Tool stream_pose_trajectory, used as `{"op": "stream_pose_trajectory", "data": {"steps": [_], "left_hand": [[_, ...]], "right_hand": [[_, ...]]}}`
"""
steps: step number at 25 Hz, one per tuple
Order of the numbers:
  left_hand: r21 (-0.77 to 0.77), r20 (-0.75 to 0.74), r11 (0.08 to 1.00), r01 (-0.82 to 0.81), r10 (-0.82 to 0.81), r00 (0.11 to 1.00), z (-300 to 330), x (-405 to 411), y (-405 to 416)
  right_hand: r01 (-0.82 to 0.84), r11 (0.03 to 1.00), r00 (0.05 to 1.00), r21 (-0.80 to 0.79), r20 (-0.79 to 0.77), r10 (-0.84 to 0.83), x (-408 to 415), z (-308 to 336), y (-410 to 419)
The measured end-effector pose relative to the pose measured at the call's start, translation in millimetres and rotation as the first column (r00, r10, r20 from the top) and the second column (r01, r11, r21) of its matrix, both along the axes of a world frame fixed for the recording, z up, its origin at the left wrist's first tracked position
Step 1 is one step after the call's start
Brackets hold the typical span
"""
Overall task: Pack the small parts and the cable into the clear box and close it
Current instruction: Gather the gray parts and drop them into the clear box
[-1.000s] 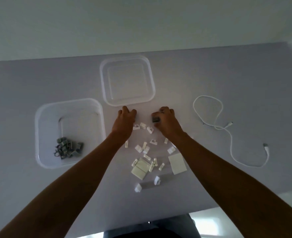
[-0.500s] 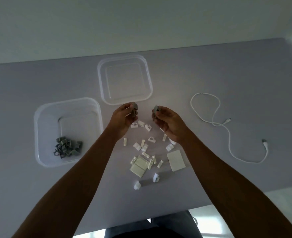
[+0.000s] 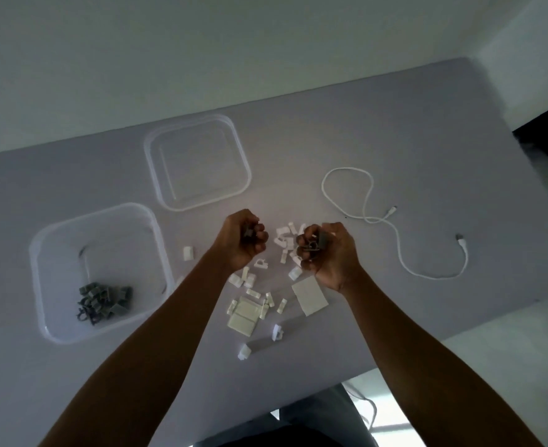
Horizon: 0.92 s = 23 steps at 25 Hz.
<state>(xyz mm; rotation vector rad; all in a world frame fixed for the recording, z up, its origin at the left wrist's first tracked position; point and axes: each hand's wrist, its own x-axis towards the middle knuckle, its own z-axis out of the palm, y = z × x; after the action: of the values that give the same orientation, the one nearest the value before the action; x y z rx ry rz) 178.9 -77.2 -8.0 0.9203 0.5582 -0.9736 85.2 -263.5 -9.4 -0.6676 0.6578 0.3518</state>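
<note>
head — two hands, left hand [image 3: 245, 241] and right hand [image 3: 326, 253], gripping grey clips | one cable [image 3: 395, 227]

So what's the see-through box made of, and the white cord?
The clear box looks like plastic: you see the table and grey parts through its smooth, slightly cloudy walls. The white cord looks rubbery or soft plastic, since it lies in loose curves; its ends seem harder.

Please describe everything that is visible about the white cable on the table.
The thin white cable lies loose on the grey table, to the right of both hands and apart from them. One part curls into an open loop at the far side; the rest bends toward the near right. It has a small plug at each end. Nothing touches it except the table, and it is not yet in the clear box.
</note>
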Motion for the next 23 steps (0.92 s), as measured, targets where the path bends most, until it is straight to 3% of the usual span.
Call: {"op": "stream_pose_trajectory", "data": {"steps": [2,4,6,7,9,11,12,14,16,18,19,21,23], "left_hand": [[0.043,0.006,0.998,0.053,-0.054,0.999,-2,-1,-13],[0.081,0.048,0.991,0.106,-0.110,0.993,-8,-2,-27],[0.159,0.144,0.969,0.188,-0.211,0.967,-14,-3,-35],[0.259,0.213,0.934,0.245,-0.302,0.929,-19,-3,-39],[0.571,0.343,0.763,0.304,-0.558,0.756,-27,-2,-46],[0.793,0.382,0.573,0.204,-0.731,0.565,-33,-3,-51],[0.825,0.381,0.539,0.167,-0.750,0.540,-33,-3,-53],[0.825,0.364,0.544,0.153,-0.719,0.593,-32,-5,-52],[0.815,0.340,0.557,0.160,-0.683,0.646,-26,-5,-47],[0.800,0.340,0.578,0.162,-0.659,0.671,-19,-6,-38],[0.787,0.341,0.596,0.160,-0.636,0.692,-14,-6,-31],[0.744,0.344,0.652,0.147,-0.562,0.752,-4,-6,-14],[0.676,0.372,0.729,0.103,-0.459,0.806,11,-6,13]], "right_hand": [[-0.042,0.968,0.991,-0.246,-0.131,0.010,-4,-4,-8],[-0.114,0.823,0.972,-0.557,-0.235,-0.024,-9,-15,-19],[-0.198,0.558,0.972,-0.806,-0.236,0.005,-12,-30,-27],[-0.243,0.376,0.970,-0.894,-0.236,0.065,-12,-38,-29],[-0.302,0.117,0.939,-0.946,-0.273,0.211,-11,-44,-27],[-0.342,0.006,0.895,-0.940,-0.324,0.305,-8,-45,-22],[-0.358,-0.050,0.874,-0.932,-0.354,0.332,-6,-44,-18],[-0.355,-0.188,0.844,-0.916,-0.400,0.357,-2,-46,-13],[-0.329,-0.248,0.839,-0.911,-0.403,0.366,-2,-52,-13],[-0.319,-0.169,0.868,-0.933,-0.359,0.343,-4,-54,-13],[-0.299,-0.062,0.896,-0.952,-0.303,0.326,-4,-53,-13],[-0.218,0.289,0.961,-0.932,-0.152,0.232,-2,-39,-4],[-0.098,0.721,0.995,-0.686,-0.069,0.069,1,-12,13]]}}
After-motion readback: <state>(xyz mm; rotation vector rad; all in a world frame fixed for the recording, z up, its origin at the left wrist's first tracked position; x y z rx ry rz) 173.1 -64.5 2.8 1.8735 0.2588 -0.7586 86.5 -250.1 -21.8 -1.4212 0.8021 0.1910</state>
